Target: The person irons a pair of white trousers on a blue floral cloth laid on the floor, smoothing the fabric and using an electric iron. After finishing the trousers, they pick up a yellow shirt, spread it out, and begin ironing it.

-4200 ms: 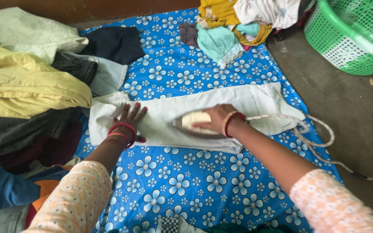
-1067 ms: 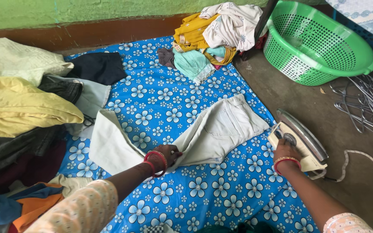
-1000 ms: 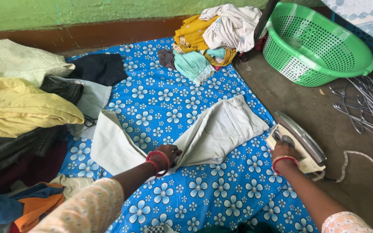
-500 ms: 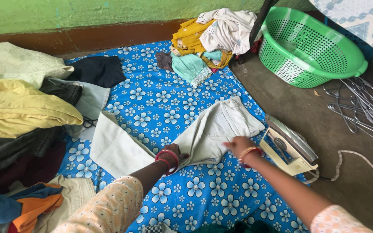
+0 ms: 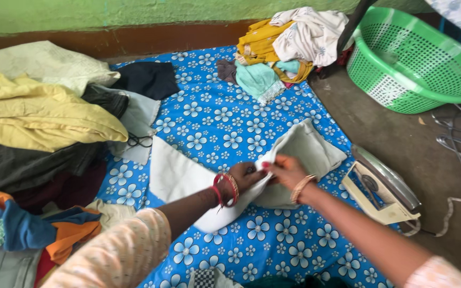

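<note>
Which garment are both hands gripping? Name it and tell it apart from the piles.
The pale off-white garment spread on the blue flowered sheet. The left hand and right hand pinch its fold together; the yellow and mixed heaps lie untouched.

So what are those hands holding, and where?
Both the left hand and right hand grip the pale trousers at the middle fold.

Both arms reached forward from the lower edge of the view and converged toward the middle, forearms bare below patterned peach sleeves. The left hand (image 5: 246, 176) was curled with its fingers closed in a pinch, red and gold bangles circling the wrist. The right hand (image 5: 284, 169) met it almost fingertip to fingertip, fingers likewise pinched shut, 1 bangle at its wrist.
</note>
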